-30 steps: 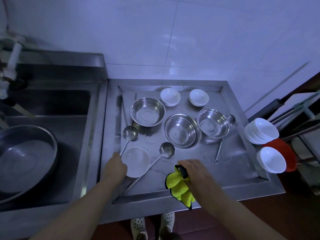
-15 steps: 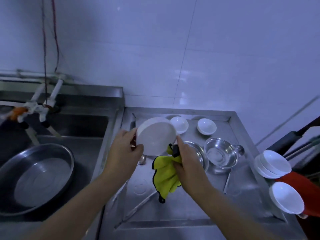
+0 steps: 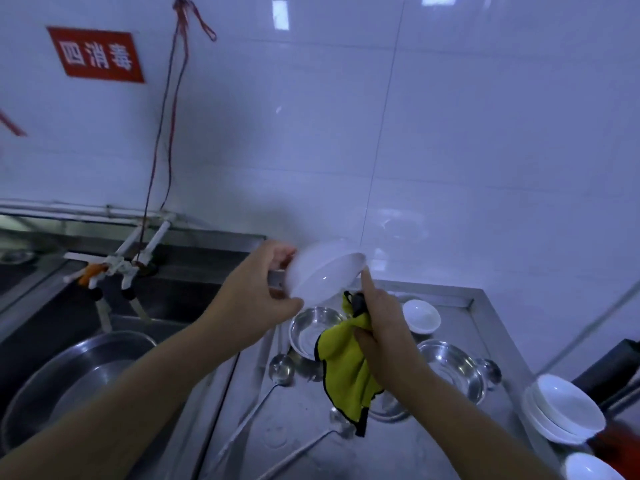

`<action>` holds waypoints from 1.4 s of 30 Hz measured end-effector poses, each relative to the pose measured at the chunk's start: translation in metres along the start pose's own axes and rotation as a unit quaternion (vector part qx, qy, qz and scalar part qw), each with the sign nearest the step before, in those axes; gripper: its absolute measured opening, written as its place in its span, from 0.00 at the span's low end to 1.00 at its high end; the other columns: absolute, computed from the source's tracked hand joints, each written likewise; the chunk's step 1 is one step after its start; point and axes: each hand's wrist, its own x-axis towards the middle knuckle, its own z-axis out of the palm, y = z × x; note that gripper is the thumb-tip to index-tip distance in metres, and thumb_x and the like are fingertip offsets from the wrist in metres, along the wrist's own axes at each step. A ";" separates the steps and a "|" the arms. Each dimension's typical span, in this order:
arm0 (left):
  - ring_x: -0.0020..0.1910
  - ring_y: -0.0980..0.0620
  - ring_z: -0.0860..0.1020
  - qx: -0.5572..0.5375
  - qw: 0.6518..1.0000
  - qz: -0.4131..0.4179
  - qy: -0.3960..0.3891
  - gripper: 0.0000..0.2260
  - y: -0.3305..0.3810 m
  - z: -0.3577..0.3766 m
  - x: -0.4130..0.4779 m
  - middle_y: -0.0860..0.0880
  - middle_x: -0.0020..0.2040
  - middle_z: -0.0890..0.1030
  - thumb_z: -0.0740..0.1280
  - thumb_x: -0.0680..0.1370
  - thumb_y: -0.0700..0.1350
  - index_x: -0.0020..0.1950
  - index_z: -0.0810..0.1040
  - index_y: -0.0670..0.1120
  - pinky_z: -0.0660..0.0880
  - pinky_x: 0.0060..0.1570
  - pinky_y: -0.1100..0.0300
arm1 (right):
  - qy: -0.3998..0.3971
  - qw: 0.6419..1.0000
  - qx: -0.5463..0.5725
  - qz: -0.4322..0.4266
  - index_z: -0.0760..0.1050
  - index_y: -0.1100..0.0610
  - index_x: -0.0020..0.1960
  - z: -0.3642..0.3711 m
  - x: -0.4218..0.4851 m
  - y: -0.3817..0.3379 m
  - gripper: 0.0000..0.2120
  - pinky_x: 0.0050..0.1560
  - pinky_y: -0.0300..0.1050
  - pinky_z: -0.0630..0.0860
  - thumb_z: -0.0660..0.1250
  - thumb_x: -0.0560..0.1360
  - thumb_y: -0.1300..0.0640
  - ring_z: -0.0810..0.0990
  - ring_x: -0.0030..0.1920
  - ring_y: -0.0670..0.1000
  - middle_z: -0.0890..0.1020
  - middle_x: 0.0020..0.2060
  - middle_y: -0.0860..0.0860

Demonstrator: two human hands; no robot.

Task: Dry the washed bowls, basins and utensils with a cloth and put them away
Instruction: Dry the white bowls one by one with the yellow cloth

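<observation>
Above the stainless-steel counter, the left hand grips the round white bowl by its edge and holds it tilted on its side, probably so its surface faces the cloth. Also above the counter, the right hand clutches the black-edged yellow cloth while one straight finger steadies the bowl's rim, seemingly ready to wipe.

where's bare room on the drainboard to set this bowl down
Near strip of the drainboard, between the ladle handle and the right forearm, looks bare. Crowded farther back: steel bowls, small white bowl. Stacked white bowls fill the right edge.
</observation>
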 end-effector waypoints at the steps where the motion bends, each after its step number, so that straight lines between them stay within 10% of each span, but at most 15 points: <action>1: 0.53 0.68 0.73 0.008 1.000 -0.010 -0.001 0.26 0.001 0.000 0.000 0.62 0.53 0.74 0.75 0.66 0.37 0.56 0.69 0.58 0.75 0.42 0.73 | 0.006 1.000 -0.013 -0.013 0.43 0.47 0.74 -0.006 0.004 -0.003 0.39 0.52 0.31 0.59 0.55 0.69 0.62 0.61 0.54 0.45 0.67 0.56 0.50; 7: 0.47 0.56 0.81 -0.051 0.995 -0.085 0.011 0.22 0.008 0.005 0.001 0.53 0.48 0.82 0.78 0.64 0.40 0.54 0.77 0.51 0.77 0.45 0.63 | 0.133 0.988 0.032 -0.079 0.58 0.50 0.59 -0.041 0.025 -0.051 0.30 0.55 0.21 0.56 0.55 0.61 0.72 0.58 0.53 0.42 0.60 0.54 0.47; 11: 0.42 0.52 0.83 -0.183 0.977 -0.103 0.018 0.17 0.028 0.014 0.002 0.49 0.43 0.85 0.76 0.63 0.34 0.48 0.81 0.47 0.79 0.43 0.60 | 0.099 0.979 0.023 -0.177 0.60 0.50 0.53 -0.037 0.035 -0.062 0.23 0.54 0.34 0.67 0.56 0.63 0.68 0.67 0.52 0.47 0.64 0.54 0.50; 17: 0.33 0.54 0.82 -0.294 0.944 -0.137 0.054 0.17 0.040 0.014 0.006 0.50 0.33 0.83 0.71 0.58 0.37 0.46 0.78 0.42 0.78 0.32 0.61 | 0.047 0.969 -0.064 -0.235 0.66 0.58 0.71 -0.044 0.020 -0.052 0.27 0.69 0.44 0.62 0.60 0.71 0.59 0.68 0.67 0.53 0.72 0.66 0.53; 22: 0.38 0.52 0.82 -0.274 0.954 -0.118 0.022 0.21 0.050 0.012 0.002 0.48 0.40 0.84 0.73 0.59 0.36 0.50 0.78 0.43 0.78 0.36 0.60 | 0.091 0.953 -0.101 -0.271 0.61 0.57 0.72 -0.034 0.015 -0.049 0.27 0.67 0.49 0.64 0.60 0.73 0.60 0.70 0.64 0.55 0.72 0.65 0.56; 28: 0.35 0.52 0.82 -0.230 0.966 -0.120 -0.012 0.24 0.056 0.002 0.004 0.45 0.39 0.83 0.74 0.54 0.36 0.49 0.77 0.42 0.80 0.34 0.57 | 0.112 0.840 -0.289 -0.445 0.71 0.62 0.63 -0.068 0.042 -0.012 0.14 0.66 0.53 0.69 0.61 0.78 0.65 0.76 0.58 0.58 0.79 0.55 0.59; 37: 0.37 0.54 0.82 -0.247 0.966 -0.073 -0.005 0.20 0.070 0.005 0.020 0.47 0.42 0.81 0.72 0.60 0.37 0.51 0.76 0.42 0.78 0.36 0.60 | 0.193 0.921 -0.116 -0.319 0.71 0.62 0.65 -0.037 0.038 -0.039 0.20 0.61 0.47 0.68 0.62 0.73 0.66 0.73 0.56 0.56 0.77 0.56 0.58; 42: 0.31 0.53 0.79 -0.087 0.990 -0.019 -0.109 0.17 0.078 -0.025 0.033 0.50 0.33 0.81 0.72 0.58 0.39 0.45 0.78 0.44 0.73 0.31 0.66 | 0.194 0.830 -0.260 -0.454 0.71 0.61 0.62 -0.054 0.052 -0.017 0.14 0.60 0.50 0.72 0.62 0.77 0.67 0.76 0.52 0.57 0.76 0.53 0.56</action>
